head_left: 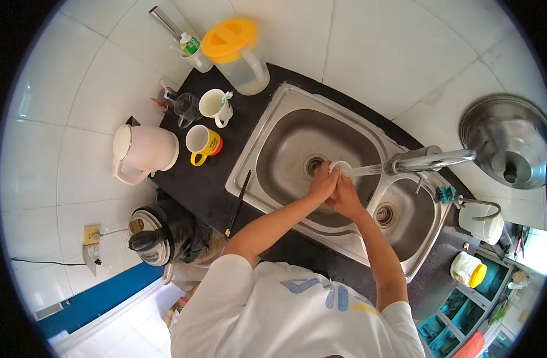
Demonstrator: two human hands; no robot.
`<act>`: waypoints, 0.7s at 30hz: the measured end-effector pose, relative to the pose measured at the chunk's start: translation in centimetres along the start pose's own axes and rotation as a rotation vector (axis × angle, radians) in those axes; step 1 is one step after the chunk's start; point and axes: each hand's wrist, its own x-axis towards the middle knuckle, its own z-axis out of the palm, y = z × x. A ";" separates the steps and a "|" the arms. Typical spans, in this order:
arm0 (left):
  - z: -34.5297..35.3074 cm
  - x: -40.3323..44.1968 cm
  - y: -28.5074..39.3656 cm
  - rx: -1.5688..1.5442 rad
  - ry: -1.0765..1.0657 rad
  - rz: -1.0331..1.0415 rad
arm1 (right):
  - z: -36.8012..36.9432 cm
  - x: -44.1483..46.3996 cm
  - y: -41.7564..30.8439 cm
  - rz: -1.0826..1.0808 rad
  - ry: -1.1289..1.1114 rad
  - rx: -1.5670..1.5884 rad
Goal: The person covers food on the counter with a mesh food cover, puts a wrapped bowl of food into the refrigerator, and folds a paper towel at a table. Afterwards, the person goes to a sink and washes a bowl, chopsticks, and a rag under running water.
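Both my hands are over the large sink basin [279, 143], wrapped round a small white cup [343, 165] under the running tap [429, 160]. My left hand [323, 182] closes on the cup's left side. Against its lower right side is my right hand [346, 198], fingers also closed on it. Water from the tap streams leftward to the cup's mouth. Most of the cup's body is hidden by my fingers. Behind my hands, the drain [315, 165] shows at the basin's bottom.
Left of the sink stand a yellow mug [203, 142], a white mug [214, 106], a glass mug [187, 107], a yellow-lidded pitcher [240, 59] and a pink kettle [148, 149]. Black chopsticks [240, 200] lie by the sink's left edge. A smaller basin [411, 218] is at right.
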 end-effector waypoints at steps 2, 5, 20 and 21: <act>-0.1 0.9 -0.1 0.151 -0.015 0.083 | 0.9 0.3 1.1 -0.066 0.005 -0.001; -1.1 2.1 0.1 0.242 -0.167 0.219 | 0.8 0.1 1.9 -0.211 -0.060 -0.164; -2.3 4.9 0.9 0.139 -0.457 0.125 | 1.8 0.2 2.1 -0.177 -0.132 -0.504; -3.6 4.9 3.1 0.321 -0.666 0.155 | 1.6 -0.1 2.5 -0.320 -0.144 -0.546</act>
